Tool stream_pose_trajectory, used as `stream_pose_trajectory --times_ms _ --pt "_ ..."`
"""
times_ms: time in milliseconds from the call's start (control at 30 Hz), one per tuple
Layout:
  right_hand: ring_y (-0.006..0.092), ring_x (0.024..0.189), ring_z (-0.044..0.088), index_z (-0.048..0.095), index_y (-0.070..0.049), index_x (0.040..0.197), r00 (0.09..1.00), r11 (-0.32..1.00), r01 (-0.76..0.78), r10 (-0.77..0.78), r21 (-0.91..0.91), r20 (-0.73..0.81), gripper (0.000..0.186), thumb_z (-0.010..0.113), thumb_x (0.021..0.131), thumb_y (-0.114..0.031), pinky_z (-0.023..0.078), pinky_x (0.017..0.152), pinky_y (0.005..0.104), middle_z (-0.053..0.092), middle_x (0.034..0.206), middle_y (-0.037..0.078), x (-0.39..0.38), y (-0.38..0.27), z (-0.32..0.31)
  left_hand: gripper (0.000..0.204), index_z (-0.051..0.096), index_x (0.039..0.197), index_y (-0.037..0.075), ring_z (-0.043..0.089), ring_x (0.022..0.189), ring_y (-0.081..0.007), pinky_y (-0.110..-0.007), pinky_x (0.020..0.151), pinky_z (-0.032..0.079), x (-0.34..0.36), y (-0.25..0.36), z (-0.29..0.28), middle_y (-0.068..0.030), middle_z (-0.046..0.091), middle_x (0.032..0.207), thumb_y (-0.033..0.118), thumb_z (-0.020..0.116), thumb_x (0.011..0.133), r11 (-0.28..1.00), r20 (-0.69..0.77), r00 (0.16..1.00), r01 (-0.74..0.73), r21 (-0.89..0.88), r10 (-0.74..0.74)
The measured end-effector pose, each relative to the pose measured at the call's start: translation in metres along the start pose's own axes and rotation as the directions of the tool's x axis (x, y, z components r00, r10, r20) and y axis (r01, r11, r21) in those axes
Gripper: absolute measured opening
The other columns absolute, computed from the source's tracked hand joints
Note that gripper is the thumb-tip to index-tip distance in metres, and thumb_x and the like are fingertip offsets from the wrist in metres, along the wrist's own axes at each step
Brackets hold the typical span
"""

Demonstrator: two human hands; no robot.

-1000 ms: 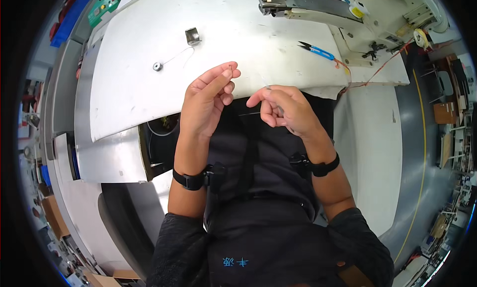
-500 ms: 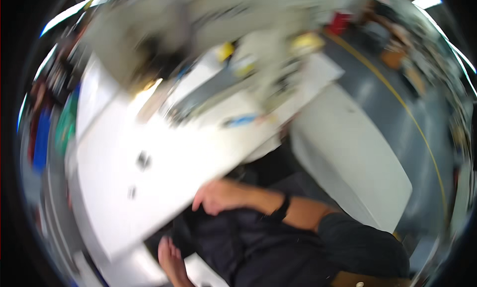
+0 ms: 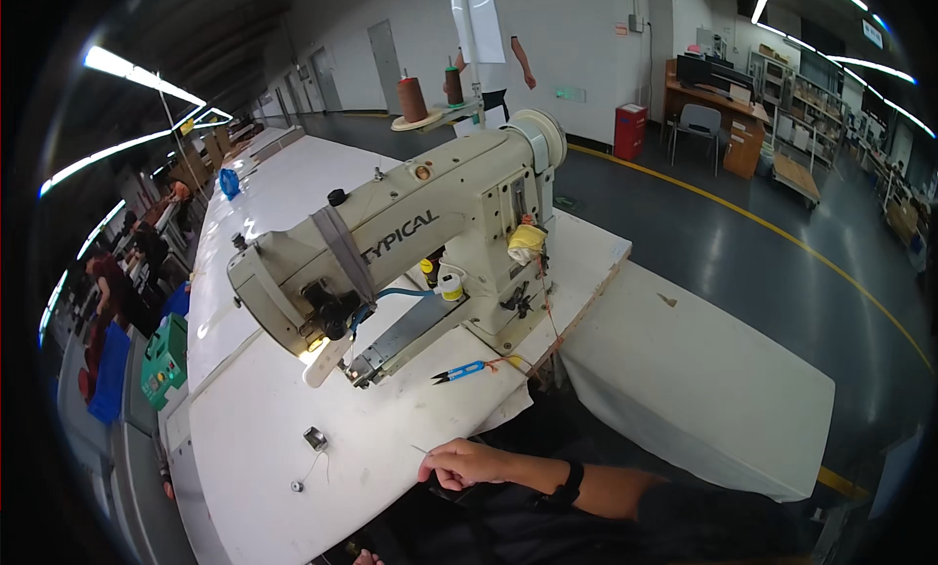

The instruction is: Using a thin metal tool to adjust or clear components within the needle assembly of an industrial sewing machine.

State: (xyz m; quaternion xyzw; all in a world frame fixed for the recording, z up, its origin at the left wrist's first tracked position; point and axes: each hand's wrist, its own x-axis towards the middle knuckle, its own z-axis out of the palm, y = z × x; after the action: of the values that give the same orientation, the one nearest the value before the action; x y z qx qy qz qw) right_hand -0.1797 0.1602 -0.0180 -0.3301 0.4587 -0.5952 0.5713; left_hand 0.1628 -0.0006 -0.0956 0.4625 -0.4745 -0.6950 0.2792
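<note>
My right hand (image 3: pixel 461 463) is closed over the table's near edge, fingers curled, with a thin metal rod (image 3: pixel 420 450) poking out past the fingertips. What the rod belongs to is hidden in the hand. Only the fingertips of my left hand (image 3: pixel 367 557) show at the bottom edge, too little to tell their hold. On the white table (image 3: pixel 244 409) lie a metal bobbin case (image 3: pixel 315 438) and a small bobbin (image 3: pixel 297 486), with loose thread by them. Blue thread snips (image 3: pixel 459 372) lie nearer the sewing machine (image 3: pixel 410 223), whose lamp is lit.
Brown (image 3: pixel 412 101) and dark green (image 3: pixel 453 86) thread cones stand behind the machine. A white side panel (image 3: pixel 703 379) extends right. A person (image 3: pixel 484 47) stands beyond; a green box (image 3: pixel 164 362) and blue bin (image 3: pixel 110 374) are left.
My view has tilted up and steadied, bringing the whole machine into sight. My left hand has dropped almost out of the picture. The thin rod now shows at my right fingertips.
</note>
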Motion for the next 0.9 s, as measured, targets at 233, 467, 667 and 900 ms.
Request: stream_pose_trajectory --times_ms 233,467,667,900 --pt "0.0045 0.050 0.039 0.064 0.003 0.113 0.998 0.998 -0.060 0.060 -0.028 0.004 0.037 0.041 0.108 -0.025 0.029 0.046 0.0203 0.053 0.062 0.001 -0.004 -0.002 0.023 0.033 0.066 0.120 -0.002 0.067 0.093 -0.0188 -0.030 0.081 0.055 -0.028 0.016 -0.004 -0.0088 0.070 0.104 0.018 0.073 0.095 0.993 -0.100 0.992 0.063 -0.100 -0.073" --pt "0.0039 0.052 0.044 0.067 -0.001 0.109 0.996 0.977 -0.075 0.085 -0.200 0.040 0.038 0.043 0.108 -0.030 0.035 0.049 0.0193 0.057 0.062 -0.001 0.018 -0.015 0.044 0.018 0.069 0.104 0.005 0.065 0.070 -0.0104 -0.024 0.058 0.054 -0.029 0.006 -0.021 -0.0048 0.071 0.087 0.020 0.074 0.094 0.994 -0.186 0.980 -0.090 -0.067 0.076" --pt "0.0042 0.048 0.041 0.065 0.007 0.108 0.997 0.979 -0.079 0.078 -0.190 -0.010 0.038 0.039 0.107 -0.022 0.029 0.044 0.0181 0.055 0.061 0.003 0.039 -0.013 0.047 0.031 0.066 0.122 -0.001 0.068 0.082 -0.0102 -0.023 0.066 0.055 -0.007 0.064 0.003 -0.0079 0.073 0.105 0.021 0.064 0.101 0.945 -0.128 0.988 -0.125 -0.302 0.090" --pt "0.0038 0.047 0.038 0.064 0.007 0.108 0.994 0.971 -0.105 0.102 -0.215 -0.026 0.038 0.040 0.107 -0.022 0.027 0.044 0.0184 0.053 0.061 0.001 0.057 0.001 0.048 0.033 0.063 0.127 -0.002 0.071 0.086 -0.0102 -0.020 0.069 0.058 -0.004 0.074 0.010 -0.0119 0.073 0.112 0.014 0.067 0.098 0.919 -0.081 0.996 -0.069 -0.389 0.041"
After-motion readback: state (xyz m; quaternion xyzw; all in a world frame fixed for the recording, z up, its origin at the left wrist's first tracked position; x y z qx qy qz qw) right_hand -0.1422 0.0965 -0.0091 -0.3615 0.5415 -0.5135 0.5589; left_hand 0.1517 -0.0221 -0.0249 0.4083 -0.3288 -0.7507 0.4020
